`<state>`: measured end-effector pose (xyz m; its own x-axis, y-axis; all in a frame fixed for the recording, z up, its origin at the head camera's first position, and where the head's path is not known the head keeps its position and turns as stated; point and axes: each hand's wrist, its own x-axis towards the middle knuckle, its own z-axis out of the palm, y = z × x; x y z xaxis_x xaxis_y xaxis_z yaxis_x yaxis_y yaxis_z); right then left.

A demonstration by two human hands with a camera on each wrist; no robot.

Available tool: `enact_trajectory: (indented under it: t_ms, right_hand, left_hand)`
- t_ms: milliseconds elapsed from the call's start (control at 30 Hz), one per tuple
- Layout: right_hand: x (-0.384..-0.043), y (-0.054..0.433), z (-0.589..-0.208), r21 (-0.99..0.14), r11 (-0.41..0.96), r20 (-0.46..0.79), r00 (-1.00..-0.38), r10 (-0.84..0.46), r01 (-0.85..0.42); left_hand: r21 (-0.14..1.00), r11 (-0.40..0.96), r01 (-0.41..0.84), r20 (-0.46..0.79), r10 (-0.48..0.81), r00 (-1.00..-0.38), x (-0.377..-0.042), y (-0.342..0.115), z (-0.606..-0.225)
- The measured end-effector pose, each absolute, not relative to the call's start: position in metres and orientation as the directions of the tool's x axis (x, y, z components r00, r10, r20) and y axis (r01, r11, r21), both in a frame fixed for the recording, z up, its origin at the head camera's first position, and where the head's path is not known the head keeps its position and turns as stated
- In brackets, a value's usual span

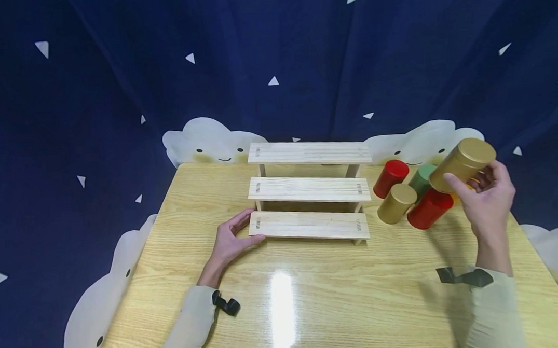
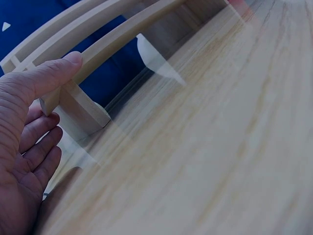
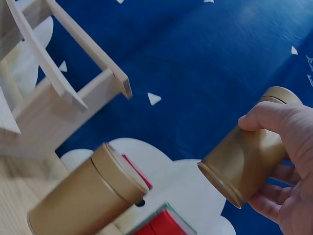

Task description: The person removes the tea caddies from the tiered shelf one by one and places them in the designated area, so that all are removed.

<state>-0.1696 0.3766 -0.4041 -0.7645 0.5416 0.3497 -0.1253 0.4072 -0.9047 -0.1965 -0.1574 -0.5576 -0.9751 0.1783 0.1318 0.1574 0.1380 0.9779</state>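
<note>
A gold canister point(image 1: 463, 163) is in my right hand point(image 1: 490, 196), tilted and raised above the other canisters. The right wrist view shows the thumb and fingers around the gold canister point(image 3: 249, 152). My left hand point(image 1: 232, 238) holds the left end of the lowest board of a three-step wooden shelf rack point(image 1: 309, 224). In the left wrist view the thumb lies along the board's front edge, with the fingers point(image 2: 41, 152) around its end. Below the raised canister stand a second gold canister point(image 1: 396, 204), two red canisters point(image 1: 430, 209) and a green canister point(image 1: 419, 181).
An orange object point(image 1: 471, 184) shows partly behind the right hand. The wooden table point(image 1: 340, 296) carries everything, with a bright glare strip in front of the rack. Behind hangs a dark blue curtain point(image 1: 301, 48) with white triangles and clouds.
</note>
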Motion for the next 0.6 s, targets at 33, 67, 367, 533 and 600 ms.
enact_trajectory:
  t_ms: [33, 67, 367, 533, 600]
  right_hand:
    - [-0.169, 0.379, -0.405, -0.906, 0.41, 0.336, -0.762, 0.553, -0.103]
    - [-0.167, 0.381, -0.405, -0.911, 0.404, 0.319, -0.761, 0.565, -0.082]
    - [-0.157, 0.403, -0.415, -0.932, 0.361, 0.273, -0.734, 0.622, -0.04]
    - [-0.153, 0.413, -0.42, -0.951, 0.308, 0.22, -0.726, 0.652, -0.011]
    - [-0.152, 0.417, -0.421, -0.961, 0.276, 0.187, -0.724, 0.664, 0.005]
  left_hand:
    - [0.978, 0.137, 0.158, 0.132, 0.178, -0.975, -0.196, -0.157, -0.558]
    - [0.978, 0.138, 0.158, 0.133, 0.178, -0.975, -0.196, -0.158, -0.558]
    - [0.978, 0.138, 0.154, 0.128, 0.179, -0.976, -0.197, -0.158, -0.557]
    - [0.978, 0.144, 0.152, 0.125, 0.181, -0.976, -0.197, -0.158, -0.557]
    - [0.978, 0.145, 0.152, 0.125, 0.181, -0.976, -0.197, -0.157, -0.556]
